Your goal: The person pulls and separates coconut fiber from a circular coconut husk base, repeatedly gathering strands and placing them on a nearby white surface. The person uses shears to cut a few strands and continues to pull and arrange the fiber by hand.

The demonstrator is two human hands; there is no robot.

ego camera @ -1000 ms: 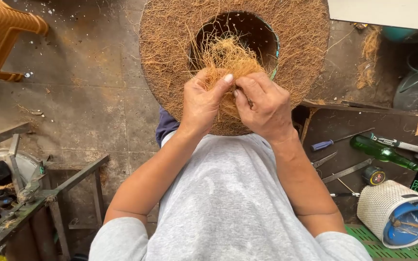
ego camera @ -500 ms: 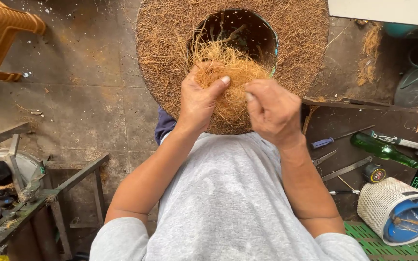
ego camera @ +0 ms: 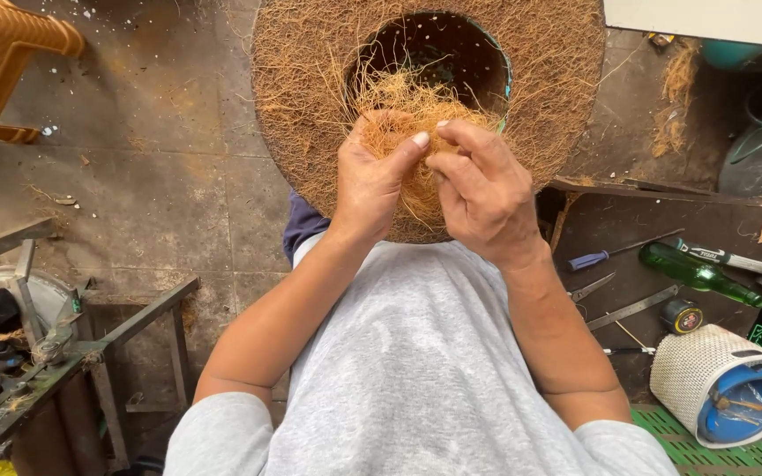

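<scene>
Fibre (ego camera: pixel 403 119) is pinched by left hand (ego camera: pixel 374 181) and right hand (ego camera: pixel 483 196) against the near rim of a round fibre basket (ego camera: pixel 310 79).

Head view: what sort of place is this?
Probably a small craft workshop: a round brown coir-fibre pot in hand, a dark bench with a blue-handled screwdriver, and a metal saw stand.

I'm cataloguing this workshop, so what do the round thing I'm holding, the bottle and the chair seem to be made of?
The round ring looks like matted brown coir-type plant fibre, rough and matte, with loose strands; both hands, left and right, pinch a tuft. The bottle appears to be green glass, glossy and see-through. The chair looks like orange moulded plastic, smooth.
</scene>
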